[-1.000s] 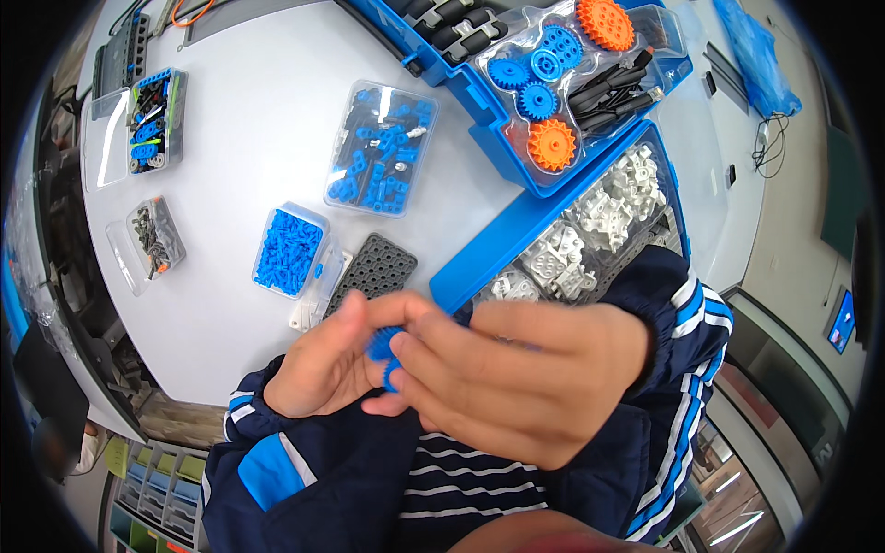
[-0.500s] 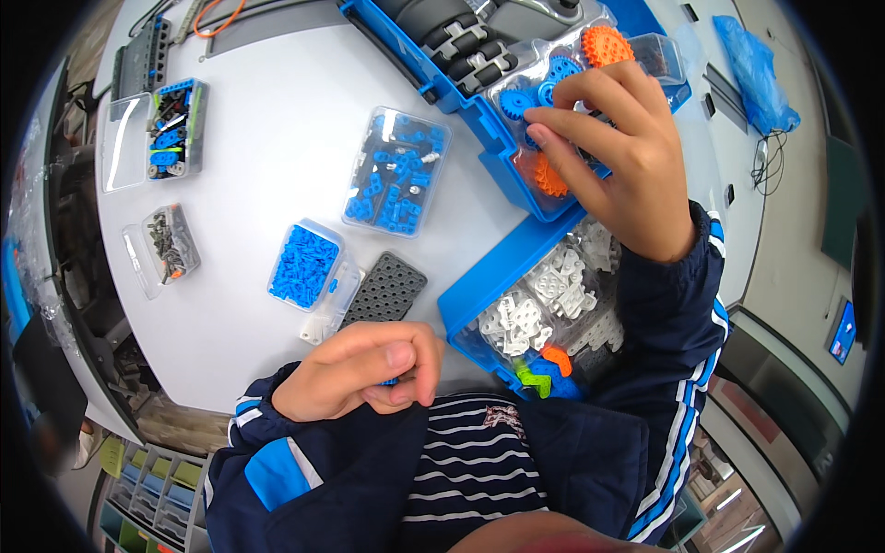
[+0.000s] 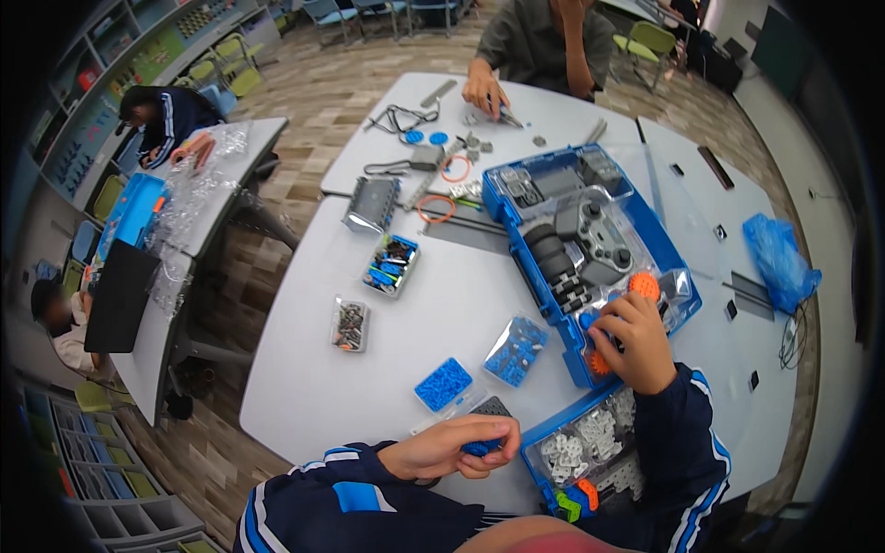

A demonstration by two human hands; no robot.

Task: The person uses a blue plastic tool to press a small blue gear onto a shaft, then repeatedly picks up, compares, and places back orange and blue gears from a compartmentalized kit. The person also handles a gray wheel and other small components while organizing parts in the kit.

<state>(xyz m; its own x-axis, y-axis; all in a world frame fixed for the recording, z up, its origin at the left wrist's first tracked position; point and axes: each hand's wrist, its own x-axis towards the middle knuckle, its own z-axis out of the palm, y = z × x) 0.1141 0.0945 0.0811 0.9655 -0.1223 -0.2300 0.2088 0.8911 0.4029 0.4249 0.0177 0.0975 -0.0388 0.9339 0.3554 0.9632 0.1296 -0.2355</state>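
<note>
My left hand (image 3: 442,450) is closed around a dark blue part with a toothed edge, which looks like a gear (image 3: 481,448); its fingers hide most of it. My right hand (image 3: 638,348) reaches over the clear gear tray in the large blue case (image 3: 573,367). Its thumb and fingers are bent and apart, with no part visible between them. Beside it lie an orange gear (image 3: 644,286), another orange gear (image 3: 599,362) partly covered by the hand, and blue gears (image 3: 588,320). Nearer me, a blue tray (image 3: 532,453) holds white connectors (image 3: 564,457) and lime and orange angled pieces.
Small boxes of blue pins (image 3: 443,383), blue connectors (image 3: 516,350) and mixed parts (image 3: 392,265) stand left of the case. A grey controller (image 3: 590,241) and black wheels (image 3: 548,251) fill its far part. Across the table a person's hand (image 3: 486,92) holds a tool. A blue bag (image 3: 780,263) lies right.
The view has tilted up, bringing the far table and other people into sight. More of the blue part in my left hand now shows. My right hand remains over the gears.
</note>
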